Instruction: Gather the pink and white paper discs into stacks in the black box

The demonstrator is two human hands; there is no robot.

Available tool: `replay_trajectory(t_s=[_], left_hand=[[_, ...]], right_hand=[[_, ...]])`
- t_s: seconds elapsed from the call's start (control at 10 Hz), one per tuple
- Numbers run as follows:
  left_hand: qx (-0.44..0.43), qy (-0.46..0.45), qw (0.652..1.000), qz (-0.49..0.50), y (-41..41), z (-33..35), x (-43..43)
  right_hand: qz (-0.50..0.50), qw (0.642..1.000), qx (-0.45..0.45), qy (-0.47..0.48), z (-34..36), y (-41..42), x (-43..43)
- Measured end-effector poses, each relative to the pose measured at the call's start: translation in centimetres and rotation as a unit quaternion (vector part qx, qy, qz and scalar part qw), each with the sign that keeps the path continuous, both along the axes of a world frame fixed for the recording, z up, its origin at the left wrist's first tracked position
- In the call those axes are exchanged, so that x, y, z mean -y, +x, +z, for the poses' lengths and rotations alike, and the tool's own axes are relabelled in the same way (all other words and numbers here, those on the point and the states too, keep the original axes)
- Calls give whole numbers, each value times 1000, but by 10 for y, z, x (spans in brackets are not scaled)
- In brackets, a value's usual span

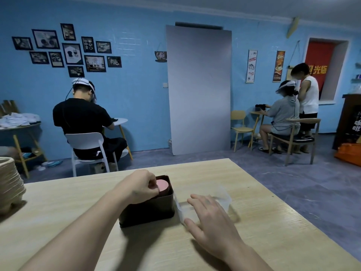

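Dim, bluish indoor light; soft shadows fall left of the arms on the surface (pixel 254 222). Right hand (pixel 211 218) motion-blurred; wide-angle edges bend.

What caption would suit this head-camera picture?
Left hand pinches pink discs in the black box; right hand open over clear plastic.

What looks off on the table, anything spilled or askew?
Nothing spilled. The pink discs sit stacked in the black box; only a crumpled clear wrapper lies loose beside it, partly under the right hand.
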State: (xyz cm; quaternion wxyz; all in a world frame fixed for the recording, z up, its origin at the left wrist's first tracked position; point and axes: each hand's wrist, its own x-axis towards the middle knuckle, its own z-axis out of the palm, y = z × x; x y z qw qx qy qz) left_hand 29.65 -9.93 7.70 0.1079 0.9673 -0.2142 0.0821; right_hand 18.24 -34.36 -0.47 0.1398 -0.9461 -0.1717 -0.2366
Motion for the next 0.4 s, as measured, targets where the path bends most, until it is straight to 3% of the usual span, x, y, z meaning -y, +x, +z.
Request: replay_trajectory(t_s=[0.1, 0.3, 0.4], left_hand=[[6, 1, 1000, 9, -3, 2, -1], [36, -213, 976, 1, -17, -6, -4], [70, -258, 963, -23, -29, -16, -7]], right_hand=[[1, 1000, -2, -5, 1, -1, -1], [5, 1000, 4, 0, 4, -4, -5], [9, 1000, 7, 4, 7, -4, -11]])
